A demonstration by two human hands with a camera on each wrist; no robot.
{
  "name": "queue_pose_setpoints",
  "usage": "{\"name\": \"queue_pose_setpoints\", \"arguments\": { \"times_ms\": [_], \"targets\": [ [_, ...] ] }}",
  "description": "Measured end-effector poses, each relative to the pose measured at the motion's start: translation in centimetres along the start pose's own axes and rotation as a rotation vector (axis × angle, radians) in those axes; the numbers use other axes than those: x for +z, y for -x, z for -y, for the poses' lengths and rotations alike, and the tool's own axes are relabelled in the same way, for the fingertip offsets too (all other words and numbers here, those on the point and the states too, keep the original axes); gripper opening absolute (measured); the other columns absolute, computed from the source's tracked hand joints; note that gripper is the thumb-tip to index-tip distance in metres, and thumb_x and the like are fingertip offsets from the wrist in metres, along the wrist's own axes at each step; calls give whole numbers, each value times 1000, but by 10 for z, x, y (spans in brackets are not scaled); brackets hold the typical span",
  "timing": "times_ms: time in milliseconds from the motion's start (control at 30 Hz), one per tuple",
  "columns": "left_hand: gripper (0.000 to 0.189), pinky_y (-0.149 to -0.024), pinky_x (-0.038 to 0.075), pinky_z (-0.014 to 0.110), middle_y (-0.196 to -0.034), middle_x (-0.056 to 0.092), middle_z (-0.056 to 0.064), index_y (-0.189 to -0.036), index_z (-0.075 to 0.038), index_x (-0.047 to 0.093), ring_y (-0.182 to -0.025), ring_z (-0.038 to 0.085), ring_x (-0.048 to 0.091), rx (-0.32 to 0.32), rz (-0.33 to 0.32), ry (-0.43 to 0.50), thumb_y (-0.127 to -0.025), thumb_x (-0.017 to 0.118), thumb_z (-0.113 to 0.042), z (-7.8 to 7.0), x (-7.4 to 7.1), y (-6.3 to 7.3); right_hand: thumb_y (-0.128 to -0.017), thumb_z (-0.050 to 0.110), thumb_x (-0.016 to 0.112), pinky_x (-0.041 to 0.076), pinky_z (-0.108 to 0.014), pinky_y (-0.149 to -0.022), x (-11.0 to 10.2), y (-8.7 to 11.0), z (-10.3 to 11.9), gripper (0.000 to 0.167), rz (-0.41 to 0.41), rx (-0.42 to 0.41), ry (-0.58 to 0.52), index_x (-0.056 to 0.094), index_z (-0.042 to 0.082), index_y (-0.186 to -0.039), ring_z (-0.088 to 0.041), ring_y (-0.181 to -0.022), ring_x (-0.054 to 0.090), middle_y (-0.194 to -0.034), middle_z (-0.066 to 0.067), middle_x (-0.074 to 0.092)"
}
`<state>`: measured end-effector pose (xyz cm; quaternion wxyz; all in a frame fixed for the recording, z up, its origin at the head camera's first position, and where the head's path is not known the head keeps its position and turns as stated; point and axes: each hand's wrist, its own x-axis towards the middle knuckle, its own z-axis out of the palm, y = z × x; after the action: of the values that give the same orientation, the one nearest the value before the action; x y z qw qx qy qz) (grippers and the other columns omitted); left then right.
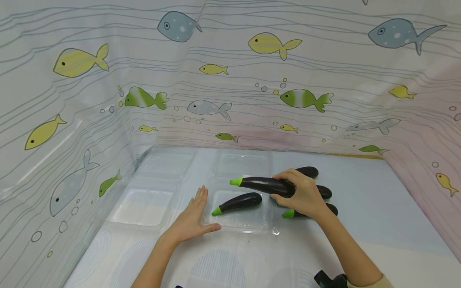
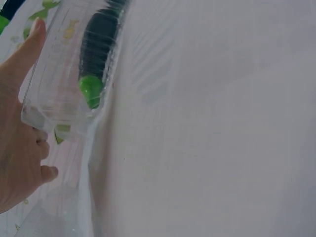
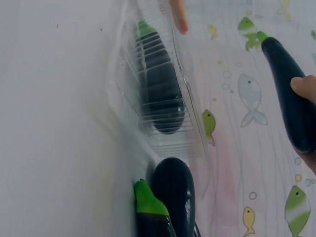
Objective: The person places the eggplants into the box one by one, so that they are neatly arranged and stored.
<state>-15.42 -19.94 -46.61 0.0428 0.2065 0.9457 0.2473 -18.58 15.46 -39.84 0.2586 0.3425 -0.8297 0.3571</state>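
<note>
My right hand point(image 1: 302, 194) grips a dark purple eggplant point(image 1: 264, 185) with a bright green stem end around its thicker part. That eggplant is raised above a clear plastic container point(image 1: 237, 229), its green tip pointing left. Inside the container lies another eggplant point(image 1: 240, 203), seen through the clear wall in both wrist views. At the container's left side is my left hand point(image 1: 191, 220), its fingers straight and thumb spread along the near left corner. Right of the container lie three more eggplants point(image 1: 332, 209), partly hidden behind my right hand and forearm.
The container's clear lid point(image 1: 243, 164) lies folded back behind it. Another clear container point(image 1: 142, 208) with its lid point(image 1: 167, 164) raised backward stands to the left. A fish-patterned sheet point(image 1: 230, 88) forms walls at the back and sides of the pale table point(image 1: 363, 208).
</note>
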Motion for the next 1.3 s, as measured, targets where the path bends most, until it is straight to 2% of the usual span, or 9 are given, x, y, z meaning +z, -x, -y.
{"name": "queue_pose_setpoints", "arguments": {
  "times_ms": [167,400,500,733,967,1300],
  "targets": [
    [120,-117,10,48,-160,-2,15,-153,1,3,-147,22,-2,5,-7,5,-76,67,-67,1,1,0,-62,14,89,46,-12,-81,8,0,2,46,26,-1,-30,70,10,-104,-14,-91,63,-100,5,66],
    [120,-117,10,47,-160,-2,14,-153,1,3,-147,23,-2,6,-7,-1,-76,66,-67,0,0,0,-65,15,89,54,-26,-79,22,1,11,47,83,37,-44,69,12,-107,-13,-94,63,-103,6,65],
    [120,-117,10,47,-160,-2,14,-153,1,3,-147,22,-2,4,-6,-1,-76,66,-67,0,-1,0,-65,15,89,55,-28,-77,30,3,13,46,109,51,-45,69,13,-107,-12,-93,63,-103,6,65],
    [120,-116,11,49,-160,-2,15,-152,2,3,-147,25,0,6,-14,6,-76,67,-66,0,-1,1,-67,13,88,56,-33,-79,48,12,15,45,148,31,-63,69,10,-108,-16,-94,65,-105,4,66],
    [120,-116,11,49,-160,-1,16,-152,3,4,-147,26,0,11,-21,2,-77,69,-63,0,0,0,-66,12,88,56,-32,-79,58,20,15,46,168,45,-86,69,10,-107,-16,-93,65,-102,4,66],
    [120,-117,11,48,-160,-1,16,-152,2,4,-147,25,0,7,-19,10,-76,69,-64,-1,0,0,-70,19,87,55,-32,-79,71,26,17,43,263,95,-76,69,8,-108,-17,-93,65,-104,0,66]
  ]
}}
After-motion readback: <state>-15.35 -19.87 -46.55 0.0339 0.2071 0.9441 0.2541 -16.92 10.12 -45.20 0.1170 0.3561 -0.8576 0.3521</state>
